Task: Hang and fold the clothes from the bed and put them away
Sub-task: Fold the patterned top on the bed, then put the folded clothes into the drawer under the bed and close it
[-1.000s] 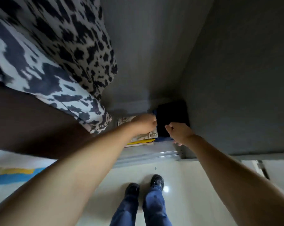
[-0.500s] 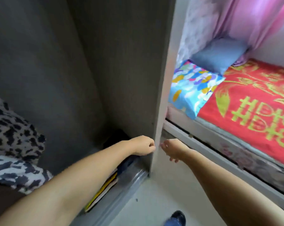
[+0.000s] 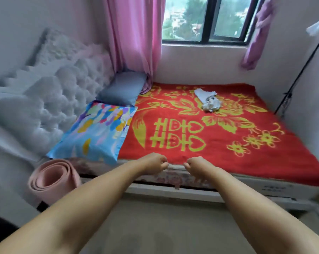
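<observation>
Your left hand [image 3: 156, 163] and right hand [image 3: 195, 165] are both stretched out at the near edge of the bed [image 3: 228, 178], close together but not touching. Each hand is clenched into a loose fist with the fingers curled in, and neither one holds anything.

The one piece of clothing in view, a crumpled white garment [image 3: 209, 102], lies on the red blanket [image 3: 219, 143] at about 1 o'clock from your hands, on the far half of the bed and well apart from them. It sits on the yellow flower pattern, unfolded and bunched up.

At 10 o'clock, a colourful pillow [image 3: 98, 132] rests against the tufted headboard [image 3: 45, 99], with a grey-blue pillow [image 3: 123, 88] just beyond it, nearer the window wall. A rolled pink mat [image 3: 53, 180] stands at 9 o'clock, beside the near corner of the bed. A pink curtain [image 3: 134, 33] hangs at 11 o'clock, its hem touching the bed beside the grey-blue pillow. The window [image 3: 206, 17] is at 12 o'clock, above the far edge of the bed.
</observation>
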